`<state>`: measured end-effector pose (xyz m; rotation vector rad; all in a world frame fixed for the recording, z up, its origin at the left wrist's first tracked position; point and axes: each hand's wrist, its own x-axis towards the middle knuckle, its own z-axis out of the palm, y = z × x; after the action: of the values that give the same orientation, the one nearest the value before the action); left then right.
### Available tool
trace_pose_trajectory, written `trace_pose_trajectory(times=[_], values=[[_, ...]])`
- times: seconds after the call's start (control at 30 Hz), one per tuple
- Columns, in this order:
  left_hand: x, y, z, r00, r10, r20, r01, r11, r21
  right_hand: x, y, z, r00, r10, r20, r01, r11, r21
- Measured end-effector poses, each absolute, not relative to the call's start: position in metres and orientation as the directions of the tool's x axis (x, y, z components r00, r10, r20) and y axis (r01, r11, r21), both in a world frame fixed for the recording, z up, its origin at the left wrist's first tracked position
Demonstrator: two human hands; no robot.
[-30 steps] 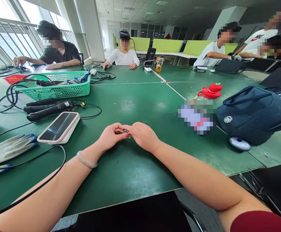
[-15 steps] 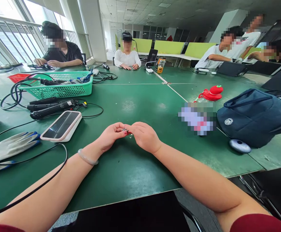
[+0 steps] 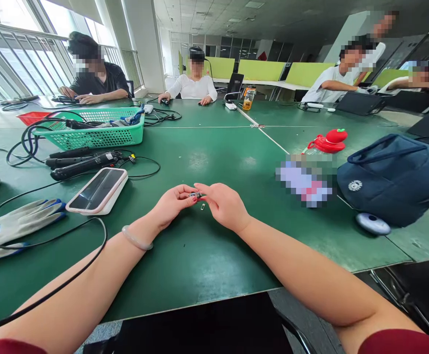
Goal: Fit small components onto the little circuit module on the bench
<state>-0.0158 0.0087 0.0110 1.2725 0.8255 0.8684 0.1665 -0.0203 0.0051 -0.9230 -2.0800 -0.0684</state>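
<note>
My left hand [image 3: 170,203] and my right hand [image 3: 224,205] meet over the green table [image 3: 207,246], fingertips pinched together on a tiny dark metal part [image 3: 194,195] held between them. A second tiny metal piece [image 3: 203,207] lies on the table just below the fingertips. A pale bangle [image 3: 136,239] circles my left wrist. What the small part is I cannot make out.
Left of my hands lie a white-and-pink device [image 3: 98,191], work gloves [image 3: 17,226], black cables [image 3: 52,236], black handheld tools [image 3: 83,164] and a green basket [image 3: 92,129]. At right are a red-lidded bottle [image 3: 325,142], a navy bag [image 3: 398,177] and a mouse [image 3: 372,223]. Several people sit at the far side.
My hands have parted slightly, so the pinched part shows more. The small loose piece now lies on the table below the fingertips. The view has shifted slightly.
</note>
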Motion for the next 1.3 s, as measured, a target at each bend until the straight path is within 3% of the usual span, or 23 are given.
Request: trace_pose_trajectory(times=[0.13,0.27,0.47,0.63,0.97,1.3], values=[[-0.016,0.010,0.011,0.341,0.937,-0.080,0.050,0.067,0.997,0.173,-0.012,0.002,-0.264,0.859,0.439,0.745,0.470,-0.473],[-0.015,0.011,0.011,0.334,0.938,-0.091,0.110,0.057,0.992,0.178,-0.005,-0.002,-0.355,0.906,0.232,0.763,0.424,-0.488],[-0.014,0.010,0.012,0.336,0.937,-0.102,0.134,0.060,0.989,0.172,-0.007,-0.002,-0.433,0.870,0.237,0.749,0.494,-0.443],[-0.013,0.009,0.015,0.326,0.937,-0.122,0.139,0.080,0.987,0.169,-0.010,0.003,-0.415,0.891,0.182,0.787,0.452,-0.420],[-0.012,0.008,0.016,0.329,0.936,-0.127,0.166,0.075,0.983,0.171,-0.005,0.001,-0.343,0.929,0.138,0.791,0.365,-0.490],[-0.014,0.007,0.017,0.343,0.932,-0.116,0.167,0.061,0.984,0.171,-0.013,0.004,-0.418,0.899,0.129,0.775,0.427,-0.466]])
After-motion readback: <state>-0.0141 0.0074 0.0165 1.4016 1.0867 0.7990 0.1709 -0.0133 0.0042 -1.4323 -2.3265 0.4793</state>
